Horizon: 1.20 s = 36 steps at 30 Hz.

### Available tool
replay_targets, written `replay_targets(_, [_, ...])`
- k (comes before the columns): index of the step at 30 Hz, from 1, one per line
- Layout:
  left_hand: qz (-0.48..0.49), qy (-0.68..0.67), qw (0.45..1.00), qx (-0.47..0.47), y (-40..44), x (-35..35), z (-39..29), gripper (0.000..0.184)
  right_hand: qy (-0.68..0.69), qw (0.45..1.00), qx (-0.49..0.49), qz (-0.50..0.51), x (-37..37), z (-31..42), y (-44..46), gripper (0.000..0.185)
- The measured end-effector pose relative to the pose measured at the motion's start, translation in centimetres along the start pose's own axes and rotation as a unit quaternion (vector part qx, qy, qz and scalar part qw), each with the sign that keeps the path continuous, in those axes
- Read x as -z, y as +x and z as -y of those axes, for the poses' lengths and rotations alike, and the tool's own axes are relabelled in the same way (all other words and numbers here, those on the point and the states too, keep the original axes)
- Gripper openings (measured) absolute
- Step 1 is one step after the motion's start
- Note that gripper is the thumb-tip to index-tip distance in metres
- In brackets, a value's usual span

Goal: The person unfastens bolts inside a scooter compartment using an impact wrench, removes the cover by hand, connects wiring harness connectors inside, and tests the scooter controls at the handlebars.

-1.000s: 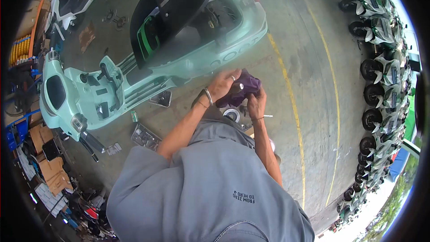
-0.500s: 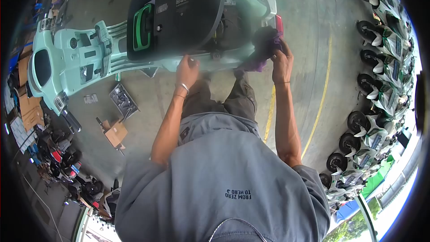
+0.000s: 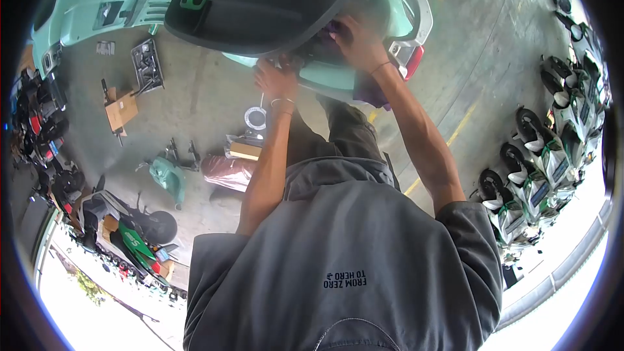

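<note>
A mint-green scooter [image 3: 328, 75] stands before me, its black seat [image 3: 260, 10] tipped up over the under-seat opening. My right hand [image 3: 361, 42] reaches into that opening with fingers closed on a dark purple cloth [image 3: 335, 28], partly hidden by the hand and shadow. More purple fabric [image 3: 372, 94] hangs over the near body edge below the right wrist; whether it is the same piece I cannot tell. My left hand [image 3: 277, 78] is curled at the near rim, just under the seat's lower edge. What its fingers hold, if anything, is hidden.
A red tail light [image 3: 414, 63] is at the scooter's rear. On the floor to the left lie a cardboard box [image 3: 121, 110], a metal tray-like part [image 3: 147, 65], a green panel [image 3: 168, 179] and a pink wrapped bundle [image 3: 227, 172]. Parked motorcycles [image 3: 533, 182] line the right.
My right hand has moved inward and left with the cloth, from the rear edge into the opening. My left hand stays by the rim. The view has shifted, so the scooter sits higher.
</note>
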State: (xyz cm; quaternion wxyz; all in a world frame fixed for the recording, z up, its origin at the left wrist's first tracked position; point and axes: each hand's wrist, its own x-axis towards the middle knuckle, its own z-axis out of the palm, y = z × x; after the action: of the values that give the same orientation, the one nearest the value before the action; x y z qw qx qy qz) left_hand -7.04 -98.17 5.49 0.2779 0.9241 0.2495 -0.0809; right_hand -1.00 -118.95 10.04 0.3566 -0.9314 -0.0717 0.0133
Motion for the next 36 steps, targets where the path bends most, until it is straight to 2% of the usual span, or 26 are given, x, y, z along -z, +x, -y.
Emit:
replay_targets(1, [-0.04,-0.013,0.998,0.038,-0.2,-0.5,-0.6,0.046,-0.083,0.996,0.028,0.02,-0.8,-0.3,-0.4,0.031])
replay_targets(2, [-0.079,-0.025,0.994,0.074,-0.2,-0.9,-0.9,0.044,-0.084,0.995,0.036,0.036,-1.1,-0.8,-0.5,0.031])
replay_targets(4, [-0.101,-0.049,0.987,0.115,0.4,-2.5,-1.1,0.045,-0.112,0.993,0.018,-0.028,-1.8,-2.4,0.2,0.028])
replay_targets(6, [-0.15,-0.065,0.972,0.17,0.8,-3.3,-1.7,0.047,-0.158,0.985,0.043,-0.048,-2.7,-4.1,0.8,0.024])
replay_targets(8, [-0.12,-0.111,0.964,0.211,0.8,-3.3,-1.7,0.052,-0.188,0.982,-0.006,-0.019,-2.8,-1.2,0.0,0.023])
replay_targets(10, [-0.13,-0.163,0.951,0.228,1.0,-3.5,-1.5,0.055,-0.135,0.99,0.025,0.015,-4.5,0.4,-2.4,0.023])
replay_targets(11, [-0.103,-0.185,0.949,0.234,0.9,-3.1,-1.8,0.059,-0.112,0.986,0.109,0.06,-4.5,1.7,-4.1,0.023])
replay_targets(12, [-0.103,-0.188,0.948,0.238,0.8,-3.2,-1.7,0.059,-0.15,0.973,0.164,0.064,-4.3,1.9,-4.9,0.025])
replay_targets(14, [-0.113,-0.184,0.946,0.24,1.0,-3.1,-1.7,0.058,-0.086,0.985,0.125,0.084,-3.5,-0.1,-3.0,0.029])
replay_targets(15, [-0.115,-0.158,0.954,0.229,1.1,-3.1,-1.7,0.052,-0.108,0.986,0.099,0.078,-3.2,-1.3,-1.3,0.031])
replay_targets(16, [-0.115,-0.159,0.953,0.232,1.0,-3.0,-1.7,0.052,-0.169,0.978,0.122,0.024,-2.9,-2.8,0.5,0.032])
replay_targets(17, [-0.122,-0.153,0.958,0.209,0.8,-2.9,-1.7,0.049,-0.182,0.976,0.116,0.023,-3.1,-5.5,1.5,0.032])
replay_targets(19, [-0.13,-0.15,0.962,0.189,0.8,-2.9,-1.7,0.046,-0.194,0.974,0.114,-0.003,-3.5,-5.7,1.4,0.032])
replay_targets(20, [-0.137,-0.136,0.963,0.189,0.8,-3.0,-1.8,0.044,-0.193,0.974,0.119,-0.028,-3.8,-2.8,0.0,0.032])
replay_targets(21, [-0.143,-0.122,0.964,0.188,0.9,-3.1,-1.8,0.042,-0.107,0.991,0.084,0.016,-4.1,-0.5,-1.8,0.033])
replay_targets(22, [-0.143,-0.124,0.963,0.193,1.0,-3.2,-1.7,0.042,-0.077,0.983,0.142,0.088,-3.9,0.6,-3.3,0.031])
replay_targets(25, [-0.152,-0.112,0.963,0.192,1.0,-3.8,-1.4,0.041,-0.07,0.978,0.151,0.124,-3.7,-1.3,-2.9,0.031])
replay_targets(29, [-0.163,-0.11,0.962,0.19,1.3,-3.4,-1.6,0.039,-0.203,0.972,0.114,0.016,-4.8,-6.5,1.4,0.036])
replay_targets(32, [-0.159,-0.125,0.96,0.192,1.2,-3.7,-1.2,0.04,-0.077,0.994,0.07,0.021,-4.5,-1.1,-1.0,0.038])
replay_targets(34, [-0.159,-0.137,0.957,0.198,1.2,-3.8,-1.3,0.042,-0.057,0.98,0.046,0.187,-3.1,1.6,-3.0,0.027])
replay_targets(35, [-0.162,-0.13,0.959,0.193,1.2,-3.7,-1.4,0.043,-0.013,0.978,0.087,0.191,-2.6,0.2,-2.2,0.03])
replay_targets(36, [-0.167,-0.124,0.96,0.189,1.2,-3.6,-1.4,0.043,-0.019,0.964,0.011,0.264,-0.1,0.7,0.0,0.027])
